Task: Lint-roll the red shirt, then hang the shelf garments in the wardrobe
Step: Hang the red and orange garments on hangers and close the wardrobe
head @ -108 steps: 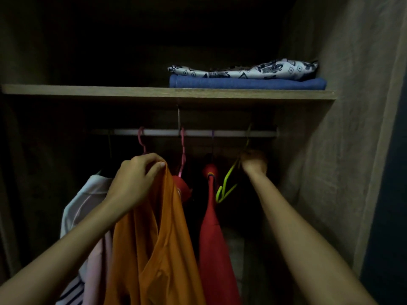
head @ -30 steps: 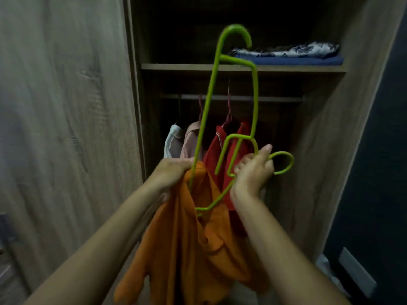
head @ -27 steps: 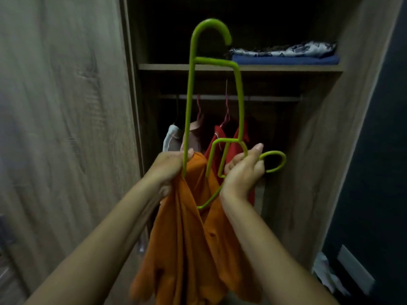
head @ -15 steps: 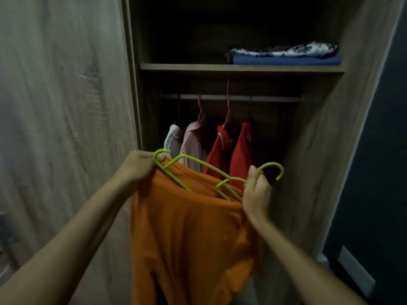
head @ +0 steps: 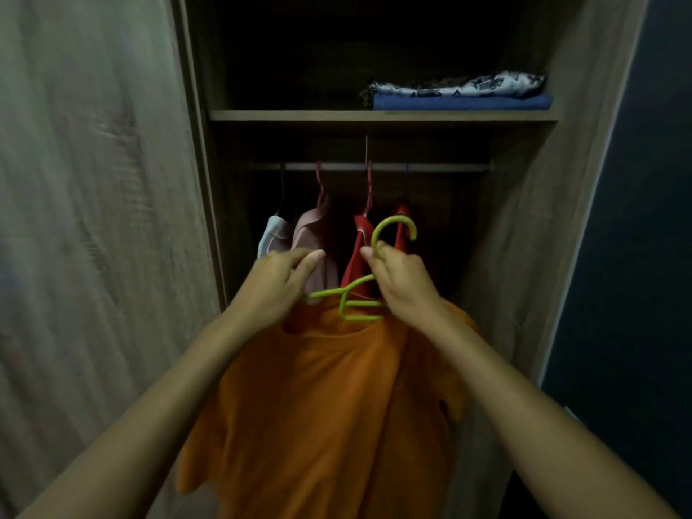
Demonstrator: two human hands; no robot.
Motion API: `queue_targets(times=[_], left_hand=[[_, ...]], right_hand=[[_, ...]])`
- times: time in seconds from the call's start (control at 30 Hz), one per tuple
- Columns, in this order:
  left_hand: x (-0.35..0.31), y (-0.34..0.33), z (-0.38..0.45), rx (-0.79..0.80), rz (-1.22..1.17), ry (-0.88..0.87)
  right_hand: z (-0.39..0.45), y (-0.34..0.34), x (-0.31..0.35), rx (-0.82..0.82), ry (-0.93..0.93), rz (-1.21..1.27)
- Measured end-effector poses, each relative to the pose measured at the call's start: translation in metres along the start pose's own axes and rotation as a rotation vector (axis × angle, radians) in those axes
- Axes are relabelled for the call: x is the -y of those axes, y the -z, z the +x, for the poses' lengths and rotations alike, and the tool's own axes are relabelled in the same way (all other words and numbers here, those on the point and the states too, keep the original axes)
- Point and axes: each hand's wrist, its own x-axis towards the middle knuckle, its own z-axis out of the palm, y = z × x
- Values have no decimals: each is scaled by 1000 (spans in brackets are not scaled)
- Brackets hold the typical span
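Observation:
An orange shirt hangs in front of me on a green hanger, whose hook points up. My right hand grips the hanger just below the hook. My left hand pinches the shirt's collar at the hanger's left arm. Behind them a red shirt hangs on the rail. On the shelf lie a folded blue garment and a patterned one on top of it.
A white garment and a pink one hang at the rail's left part. The open wooden wardrobe door stands at my left. The wardrobe's right wall is close, with a dark wall beyond it.
The hanger went from upright beside the shirt to inside its neck. The shirt now hangs from it, my right hand has moved up to the hook, and both hands came closer together.

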Motion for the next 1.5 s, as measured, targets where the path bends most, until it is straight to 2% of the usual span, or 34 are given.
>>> queue_targets(times=[0.1,0.17,0.2,0.3,0.37,0.53,0.6,0.73,0.83,0.93,0.97,1.07,1.1,1.17,1.27,1.37,1.4,1.5], left_hand=[[15,12,-11,279,-8,86],[23,13,-17,387,-29,82],[26,11,-18,381,-24,69],[25,1,-21,396,1,29],[23,-7,-24,415,-51,16],[2,-28,-18,350,-99,-18],[-2,-27,-12,362,-149,-8],[6,-18,-6,523,-164,38],[2,-37,-6,388,-134,-15],[-8,-71,-6,284,-167,14],[-12,-83,-5,245,-171,40],[-32,-113,1,124,-147,75],[-39,-122,3,108,-144,73],[-52,-135,8,104,-168,48],[-54,-140,20,269,-312,13],[-51,-136,32,536,-729,2],[-51,-138,36,561,-815,5],[-53,-152,50,576,-787,-92]], right_hand=[[9,23,-5,23,-46,15],[17,33,-13,-60,-92,14],[19,34,-13,-69,-99,2],[20,30,-8,80,-62,-25],[18,28,-5,124,-31,-35],[13,14,-5,222,24,-97],[15,21,-9,186,15,-121],[25,53,-25,87,-145,-16],[22,58,-28,62,-298,-127],[-19,45,-12,-244,-451,-56],[-35,37,-9,-254,-466,-46],[-56,19,-14,5,-543,98],[-54,18,-18,40,-563,144],[-44,25,-28,-4,-577,146],[-35,38,-47,-96,-597,92],[-30,39,-71,-178,-639,186],[-28,37,-77,-221,-666,227],[-16,28,-95,-326,-750,283]])
